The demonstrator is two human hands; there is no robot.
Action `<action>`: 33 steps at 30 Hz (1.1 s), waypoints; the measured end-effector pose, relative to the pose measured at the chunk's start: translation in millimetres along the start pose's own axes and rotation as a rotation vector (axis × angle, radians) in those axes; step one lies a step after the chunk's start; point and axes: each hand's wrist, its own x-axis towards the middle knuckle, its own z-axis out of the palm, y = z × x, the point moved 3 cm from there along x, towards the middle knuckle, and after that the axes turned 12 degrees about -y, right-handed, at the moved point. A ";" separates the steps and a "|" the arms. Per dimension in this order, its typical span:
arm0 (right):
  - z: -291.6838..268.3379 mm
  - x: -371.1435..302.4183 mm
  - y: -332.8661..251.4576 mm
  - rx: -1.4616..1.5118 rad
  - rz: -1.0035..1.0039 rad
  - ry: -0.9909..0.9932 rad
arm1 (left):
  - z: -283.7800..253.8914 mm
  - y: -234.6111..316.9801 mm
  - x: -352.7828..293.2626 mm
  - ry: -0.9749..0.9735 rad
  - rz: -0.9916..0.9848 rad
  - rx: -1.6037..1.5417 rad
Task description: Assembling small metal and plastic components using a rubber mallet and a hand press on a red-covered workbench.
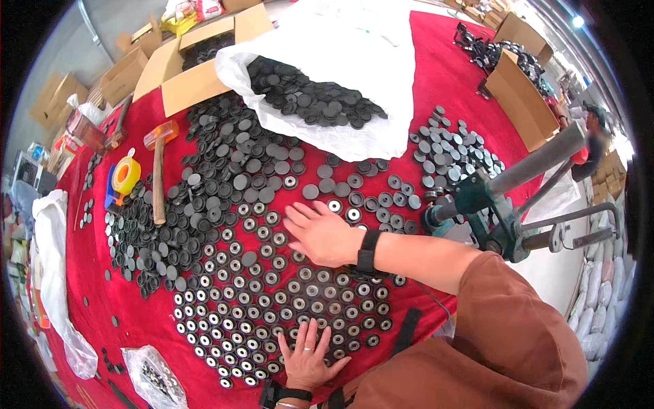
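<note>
My left hand [310, 361] lies flat with its fingers spread at the near edge of a wide patch of black discs with silver ring centres [235, 337]. Its fingertips touch or hover over the nearest discs. Farther off, my right hand [323, 235] reaches in from the right, fingers stretched out to the left, over the far side of the same patch. Neither hand holds anything that I can see. Plain black round caps [225, 157] form a large heap beyond and left of my right hand. The discs under my palms are hidden.
A wooden-handled mallet [159, 170] and yellow tape [126, 175] lie left. White sacking [327, 136] with more caps and an open carton [194, 92] stand behind. A green metal press [487, 211] rises at right, beside silver-topped discs [446, 153]. Red cloth [88, 273] covers the table.
</note>
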 end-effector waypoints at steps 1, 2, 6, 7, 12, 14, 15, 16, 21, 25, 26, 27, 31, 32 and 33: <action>-3.4 14.8 -3.7 0.050 -0.036 0.018 | 0.2 0.2 0.0 -0.003 0.013 0.001; -7.2 31.0 -10.2 0.107 -0.105 0.117 | 0.1 0.2 -0.3 0.000 0.015 -0.003; 8.8 95.0 -27.0 0.131 -0.041 -0.009 | 0.6 0.0 -1.2 0.010 0.005 -0.015; 13.3 101.9 -27.5 0.043 -0.016 -0.014 | 0.8 0.1 -1.3 0.008 0.003 -0.018; 27.3 83.1 -31.4 -0.049 -0.029 -0.039 | -0.1 0.3 -0.4 0.042 0.007 -0.020; 25.7 64.0 -33.9 -0.058 -0.116 -0.081 | -0.7 0.0 -0.3 0.034 -0.004 -0.037; 24.4 57.0 -34.9 -0.069 -0.135 -0.132 | -1.0 -0.1 -0.3 0.028 -0.008 -0.046; 22.8 52.9 -35.2 -0.087 -0.153 -0.201 | -1.3 -0.2 -0.5 0.031 -0.010 -0.052; 1.5 62.1 -51.6 -0.005 -0.142 0.092 | -0.6 -0.8 -0.8 0.031 -0.011 -0.068; 5.8 81.2 -75.2 -0.003 -0.171 -0.041 | 0.5 -1.4 -0.5 0.039 -0.007 -0.051; 5.7 84.6 -75.3 0.032 -0.140 -0.058 | 0.7 -1.5 -0.4 0.045 -0.005 -0.056; 5.2 87.6 -72.6 0.071 -0.109 -0.093 | 1.1 -1.7 -0.4 0.040 -0.007 -0.054; -8.8 103.4 -35.4 0.209 0.046 -0.099 | 1.6 -1.7 -1.0 0.025 -0.017 -0.066; -13.7 103.5 -19.4 0.481 0.163 -0.003 | 1.5 -1.7 -1.0 0.015 -0.019 -0.065; -12.6 106.3 -6.8 0.786 0.254 -0.066 | 1.5 -1.8 -0.9 0.003 -0.024 -0.066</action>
